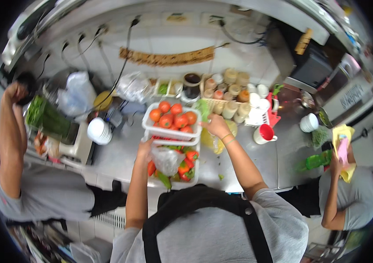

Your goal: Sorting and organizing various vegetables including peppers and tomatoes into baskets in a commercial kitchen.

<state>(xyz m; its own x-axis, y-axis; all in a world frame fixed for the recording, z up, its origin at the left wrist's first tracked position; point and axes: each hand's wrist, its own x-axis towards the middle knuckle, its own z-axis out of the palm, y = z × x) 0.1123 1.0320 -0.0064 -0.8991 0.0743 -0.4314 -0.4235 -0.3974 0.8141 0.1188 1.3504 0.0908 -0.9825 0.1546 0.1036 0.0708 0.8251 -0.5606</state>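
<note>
A white plastic container of tomatoes point(170, 120) stands in front of me on the steel counter. My left hand point(144, 150) grips its near left corner. Beside its right rim is my right hand point(218, 126), fingers bent; whether they hold anything is unclear. Green leaves point(202, 110) and a yellow plastic bag point(213, 139) lie by this hand. Nearer to me, partly under the tomato container, a larger clear container point(195, 177) holds red and green peppers point(185, 170). A crumpled clear plastic bag point(166, 161) rests on the peppers, next to my left hand.
Sauce bottles point(230, 110) crowd a basket at the back. A red-lined white mug point(263, 134) stands right, stacked white cups point(99, 131) left. A co-worker point(42, 190) is at my left near a blender jug of greens point(48, 118); another point(354, 197) at right holds a yellow cloth point(343, 131).
</note>
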